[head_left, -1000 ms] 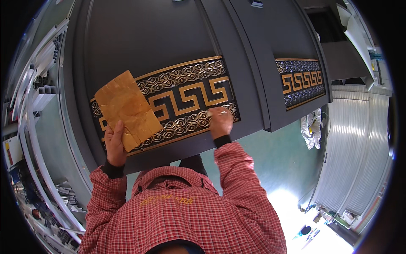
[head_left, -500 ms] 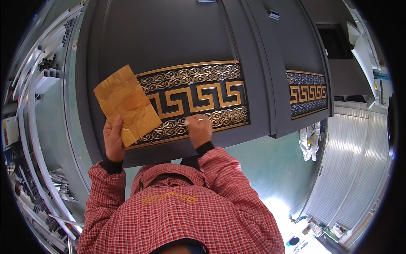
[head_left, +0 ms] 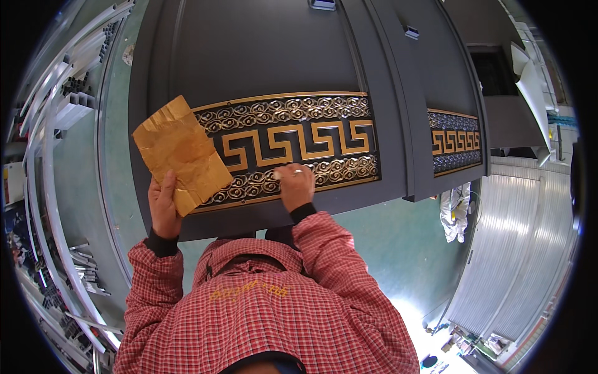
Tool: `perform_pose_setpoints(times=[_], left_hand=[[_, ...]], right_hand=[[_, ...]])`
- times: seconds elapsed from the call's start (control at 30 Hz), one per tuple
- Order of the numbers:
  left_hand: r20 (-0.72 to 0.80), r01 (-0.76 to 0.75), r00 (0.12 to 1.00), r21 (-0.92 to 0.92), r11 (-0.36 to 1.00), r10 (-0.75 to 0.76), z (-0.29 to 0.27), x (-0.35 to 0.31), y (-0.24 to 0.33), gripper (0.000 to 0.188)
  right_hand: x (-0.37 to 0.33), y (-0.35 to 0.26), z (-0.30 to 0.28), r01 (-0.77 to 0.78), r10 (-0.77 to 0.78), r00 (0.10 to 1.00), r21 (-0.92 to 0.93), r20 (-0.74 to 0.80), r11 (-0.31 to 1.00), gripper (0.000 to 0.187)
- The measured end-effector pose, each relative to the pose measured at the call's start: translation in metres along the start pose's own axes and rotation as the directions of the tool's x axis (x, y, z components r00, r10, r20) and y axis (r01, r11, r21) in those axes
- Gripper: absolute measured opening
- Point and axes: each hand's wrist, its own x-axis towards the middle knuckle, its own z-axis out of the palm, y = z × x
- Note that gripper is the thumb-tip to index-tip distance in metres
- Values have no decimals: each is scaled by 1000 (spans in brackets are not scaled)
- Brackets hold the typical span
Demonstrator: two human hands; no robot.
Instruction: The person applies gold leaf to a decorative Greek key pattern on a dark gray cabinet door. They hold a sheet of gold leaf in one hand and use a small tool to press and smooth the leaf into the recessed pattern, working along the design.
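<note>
A crinkled gold sheet point(head_left: 179, 149) is gripped at its lower left edge by my left hand point(head_left: 164, 204), thumb on top. It is tilted and covers the left end of a decorative band. That band carries a gold key-pattern relief point(head_left: 281, 129) between rows of embossed swirls point(head_left: 346, 169), set in a dark grey panel point(head_left: 261, 50). My right hand point(head_left: 298, 188) is closed over the lower swirl row, with a ring on one finger. A small pale piece shows at its fingertips; what it is I cannot make out.
A second dark panel with a smaller matching band point(head_left: 455, 142) adjoins on the right. Metal profiles point(head_left: 75, 109) lie on racks at the left. Corrugated sheets point(head_left: 511, 249) and a white bag-like bundle point(head_left: 455, 212) are at the right, beyond the green floor point(head_left: 380, 243).
The panels appear shifted slightly right in the picture. Relative to the band, my right hand is a little farther left along the lower swirls. My left hand still holds the gold sheet.
</note>
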Motion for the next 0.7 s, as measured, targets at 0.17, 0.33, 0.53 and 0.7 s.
perform_pose_setpoints(times=[0.17,0.33,0.53,0.7], left_hand=[[-12,-3,1000,-29,1000,3,-6,-9,2,29],[-14,17,1000,13,1000,-17,-10,-17,-10,31],[-56,1,998,-27,1000,-3,-12,-26,-4,29],[-5,22,1000,-45,999,-23,-14,-22,0,28]], right_hand=[[-2,59,-36,-255,279,951,-169,135,952,22],[-4,-22,11,86,-87,989,14,124,996,21],[1,39,-28,-88,93,995,-103,45,991,19],[0,-33,10,20,-16,998,-58,66,998,12]])
